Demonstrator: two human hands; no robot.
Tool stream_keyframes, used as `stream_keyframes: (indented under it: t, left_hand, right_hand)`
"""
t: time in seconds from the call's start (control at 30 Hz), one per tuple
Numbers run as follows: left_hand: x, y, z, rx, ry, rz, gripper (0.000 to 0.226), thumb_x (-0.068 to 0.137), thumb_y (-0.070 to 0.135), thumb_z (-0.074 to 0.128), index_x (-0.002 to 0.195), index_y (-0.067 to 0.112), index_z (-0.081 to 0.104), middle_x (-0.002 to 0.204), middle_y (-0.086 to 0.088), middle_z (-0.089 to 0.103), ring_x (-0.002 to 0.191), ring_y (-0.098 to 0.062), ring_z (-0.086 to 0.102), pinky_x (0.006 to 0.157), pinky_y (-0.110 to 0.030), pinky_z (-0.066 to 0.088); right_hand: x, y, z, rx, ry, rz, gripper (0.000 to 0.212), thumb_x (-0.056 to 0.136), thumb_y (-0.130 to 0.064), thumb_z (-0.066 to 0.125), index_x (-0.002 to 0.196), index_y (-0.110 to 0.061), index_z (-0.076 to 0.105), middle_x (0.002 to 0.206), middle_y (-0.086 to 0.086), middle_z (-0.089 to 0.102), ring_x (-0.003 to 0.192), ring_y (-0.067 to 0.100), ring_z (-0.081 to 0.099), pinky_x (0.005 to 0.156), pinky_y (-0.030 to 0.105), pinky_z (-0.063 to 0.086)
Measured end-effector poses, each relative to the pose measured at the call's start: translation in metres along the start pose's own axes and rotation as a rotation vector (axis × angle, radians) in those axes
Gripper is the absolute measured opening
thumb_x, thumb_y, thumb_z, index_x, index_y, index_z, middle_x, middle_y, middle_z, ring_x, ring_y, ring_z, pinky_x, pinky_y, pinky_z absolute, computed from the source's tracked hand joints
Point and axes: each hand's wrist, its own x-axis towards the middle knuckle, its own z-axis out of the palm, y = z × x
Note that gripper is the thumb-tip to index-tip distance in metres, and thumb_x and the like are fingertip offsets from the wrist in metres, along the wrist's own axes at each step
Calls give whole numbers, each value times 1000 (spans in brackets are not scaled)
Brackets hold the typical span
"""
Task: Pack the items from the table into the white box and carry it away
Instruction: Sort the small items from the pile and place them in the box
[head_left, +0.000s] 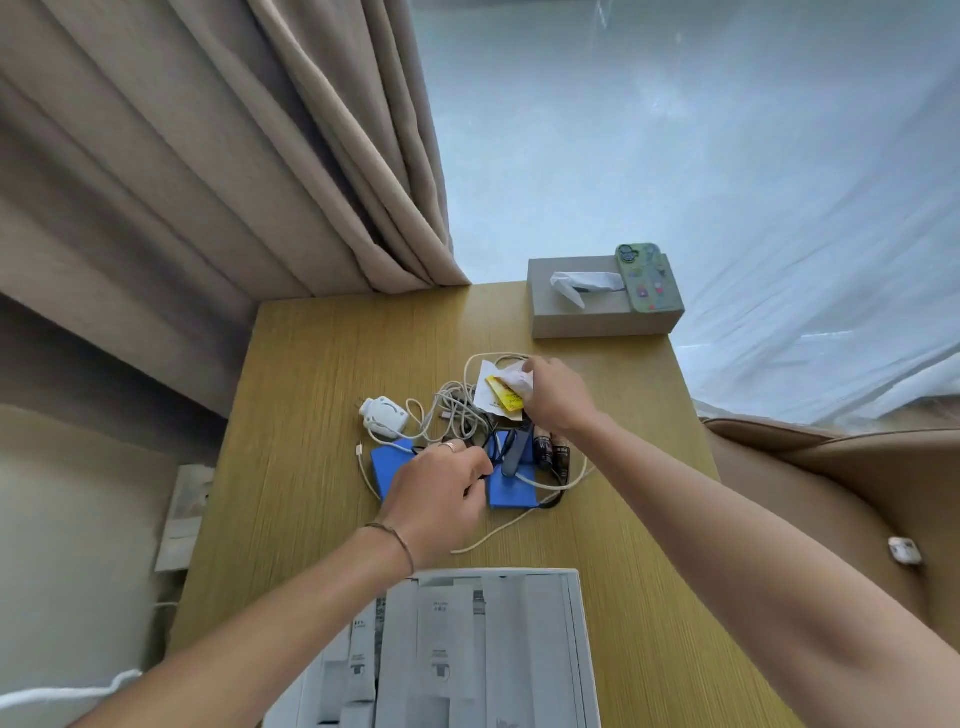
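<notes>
Head view: right hand (556, 397) pinching crumpled paper (519, 379), left hand (441, 499) closed, contents unclear, print illegible.

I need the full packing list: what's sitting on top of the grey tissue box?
A green-cased phone lies flat, camera side up, on the right end of the tissue box. A white tissue sticks out of the slot beside it. Anything under the phone is hidden.

The light wood-grain surface (322, 395) carries an open white cardboard box (576, 649) at its near edge, a grey tissue box (582, 322) at the far right corner, and between them a heap of white cables (457, 410), a white charger (383, 415) and blue flat pouches (511, 491)
</notes>
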Motion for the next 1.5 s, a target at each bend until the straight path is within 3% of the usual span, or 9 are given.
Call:
stream_keyframes:
  t: [0.3,0.4,0.63,0.87,1.0,1.13,1.27,1.43,1.5]
  left_hand:
    - [39,-7,7,31,-60,-6,22,92,22,52,107,25,67,103,7,66,95,-15,60,78,-36,52]
    - [59,-9,10,34,-59,-10,22,92,20,52,106,23,68,102,6,66,94,-16,61,77,-33,51]
    - [116,-3,28,63,-93,-7,26,93,16,50,113,20,66,114,-3,63,101,-25,59,83,-37,50]
    - [176,-1,58,183,-94,-17,38,89,10,55,126,17,59,132,-9,56,122,-29,50,96,-44,49]
    - [198,-4,71,366,-114,-51,45,85,21,62,128,19,51,128,-10,55,117,-29,51,81,-41,52]
    - [206,-5,85,510,-167,-19,54,81,26,65,131,18,45,120,-12,59,110,-33,54,69,-39,42]
    - [208,-1,95,700,-154,81,51,89,41,61,129,15,44,110,-15,65,95,-33,63,63,-36,41]
    - [210,3,94,677,-186,90,59,90,57,52,130,15,44,114,-16,61,97,-35,63,67,-36,45]
    - [211,4,91,650,-196,76,50,92,48,54,128,15,46,118,-17,59,99,-36,63,67,-37,45]
  right_hand:
    - [27,10,32,-185,44,16,54,80,-18,62,133,-18,50,123,11,66,110,36,62,85,41,41]
    - [26,10,20,60,116,72,57,82,-13,58,139,-19,50,119,8,69,110,33,63,92,44,43]
    - [1,16,-25,990,173,344,18,78,0,57,94,-2,65,80,5,62,72,20,54,60,30,46]
    - [-27,36,-29,1199,68,488,21,81,8,61,84,-12,67,90,13,71,81,28,65,74,38,53]
    - [-40,45,-22,1240,34,507,22,79,5,61,99,3,70,104,27,73,86,28,63,85,47,53]
    - [-49,47,-24,1282,23,494,30,80,8,58,106,3,72,108,23,74,81,25,69,75,38,56]
    - [-57,45,-31,1313,9,464,29,80,8,59,104,-1,73,107,21,76,85,29,72,85,51,58]
    - [-72,42,-38,1329,6,426,27,81,6,60,99,-8,74,106,19,77,87,27,72,80,42,57]
    - [-77,43,-38,1323,5,425,27,82,5,60,102,-7,73,109,21,76,88,28,71,84,47,57]
